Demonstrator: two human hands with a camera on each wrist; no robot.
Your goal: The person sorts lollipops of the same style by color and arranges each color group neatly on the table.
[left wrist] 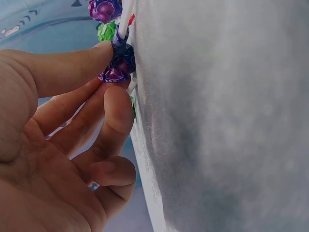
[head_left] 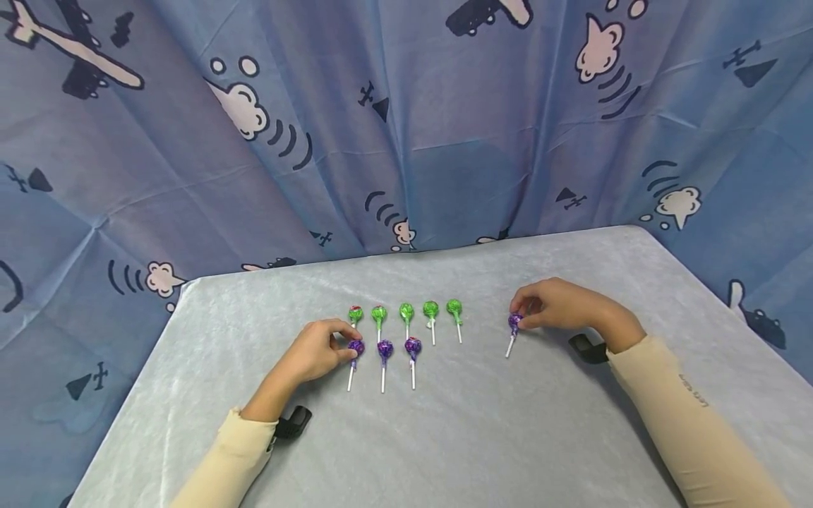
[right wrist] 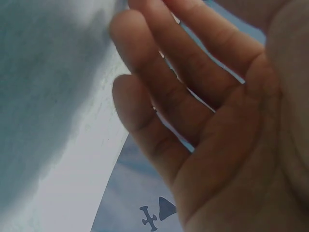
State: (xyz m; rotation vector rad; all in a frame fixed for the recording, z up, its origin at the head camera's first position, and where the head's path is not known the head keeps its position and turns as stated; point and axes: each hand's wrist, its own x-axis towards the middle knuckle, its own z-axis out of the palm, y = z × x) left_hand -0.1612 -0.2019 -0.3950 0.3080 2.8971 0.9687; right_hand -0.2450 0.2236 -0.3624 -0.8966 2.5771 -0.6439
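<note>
In the head view my left hand (head_left: 320,348) pinches the wrapped head of a purple lollipop (head_left: 356,347) between thumb and fingers. This lollipop is leftmost in a front row, with a second purple lollipop (head_left: 384,351) and a third purple lollipop (head_left: 413,348) to its right. The left wrist view shows the thumb against the purple wrapper (left wrist: 119,67). Farther right on the table, my right hand (head_left: 559,305) pinches another purple lollipop (head_left: 515,321) by its head, its white stick slanting toward me. In the right wrist view, the right fingers (right wrist: 166,92) hide that lollipop.
Behind the purple row lies a row of several green lollipops (head_left: 406,312), heads pointing away from me. A pale grey cloth covers the table (head_left: 457,437). A blue patterned curtain (head_left: 444,176) hangs along the table's back edge.
</note>
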